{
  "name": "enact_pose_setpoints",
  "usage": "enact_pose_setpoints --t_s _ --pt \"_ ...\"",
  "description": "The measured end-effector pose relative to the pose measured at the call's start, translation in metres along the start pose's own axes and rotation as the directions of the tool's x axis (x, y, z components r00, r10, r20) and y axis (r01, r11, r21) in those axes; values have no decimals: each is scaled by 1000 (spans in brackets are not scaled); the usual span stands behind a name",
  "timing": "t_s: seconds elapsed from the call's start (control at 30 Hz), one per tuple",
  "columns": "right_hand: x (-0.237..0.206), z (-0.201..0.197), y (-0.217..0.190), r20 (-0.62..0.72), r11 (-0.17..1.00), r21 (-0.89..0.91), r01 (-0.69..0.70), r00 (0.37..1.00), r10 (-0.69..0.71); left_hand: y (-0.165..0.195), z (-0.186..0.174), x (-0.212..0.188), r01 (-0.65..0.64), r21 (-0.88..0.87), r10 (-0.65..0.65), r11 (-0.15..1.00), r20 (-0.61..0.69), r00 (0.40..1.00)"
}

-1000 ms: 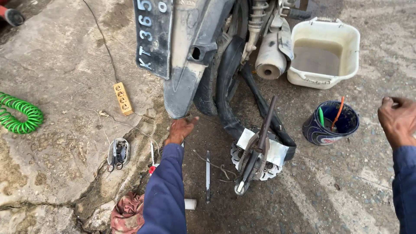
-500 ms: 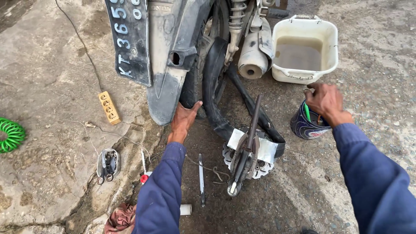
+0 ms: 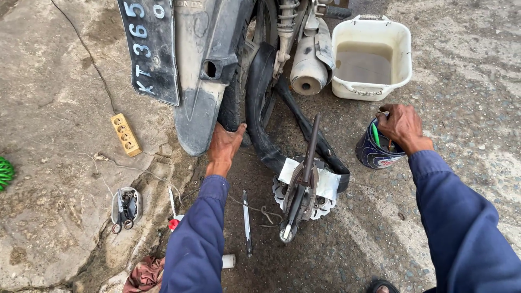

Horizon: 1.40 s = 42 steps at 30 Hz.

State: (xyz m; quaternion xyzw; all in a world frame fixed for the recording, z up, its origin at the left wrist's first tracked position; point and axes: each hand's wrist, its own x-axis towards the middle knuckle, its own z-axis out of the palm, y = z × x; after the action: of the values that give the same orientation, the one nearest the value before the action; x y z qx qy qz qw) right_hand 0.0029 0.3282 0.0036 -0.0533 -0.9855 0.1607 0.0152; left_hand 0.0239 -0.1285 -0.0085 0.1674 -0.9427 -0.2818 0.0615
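1. The black inner tube (image 3: 271, 146) hangs pulled out of the motorcycle's rear tyre (image 3: 230, 103), looping down to the ground beside a clamp press (image 3: 301, 187) that pins a section of it; judged from this, the tube is out and under repair, not yet refitted.
2. The left hand (image 3: 225, 146) rests flat, fingers spread, against the tyre's lower edge.
3. The right hand (image 3: 402, 126) reaches into a dark can (image 3: 374, 152) of tools, fingers curled; what it pinches cannot be told.
4. A white tub (image 3: 374, 81) of murky water stands near.
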Motion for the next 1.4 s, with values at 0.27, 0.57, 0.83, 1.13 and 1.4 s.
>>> enact_pose_setpoints --t_s 0.27,0.57,0.83,1.13,1.4 --pt "0 -2 -3 7 999 48 -5 1000 5 4 0 -3 32 22 -32 999 9 999" --pt "-4 -3 -2 31 1000 25 -11 999 11 3 1 -4 56 34 -57 998 26 998" --pt "-4 -2 -2 33 999 40 -7 999 5 2 1 -7 29 -37 -30 999 -32 999" --pt "-4 -2 -5 33 999 32 -2 999 1 0 5 -4 21 -22 -21 1000 -23 1000" --pt "-2 -1 -4 19 999 44 15 1000 -16 -1 7 -6 2 -43 -4 999 -53 999"
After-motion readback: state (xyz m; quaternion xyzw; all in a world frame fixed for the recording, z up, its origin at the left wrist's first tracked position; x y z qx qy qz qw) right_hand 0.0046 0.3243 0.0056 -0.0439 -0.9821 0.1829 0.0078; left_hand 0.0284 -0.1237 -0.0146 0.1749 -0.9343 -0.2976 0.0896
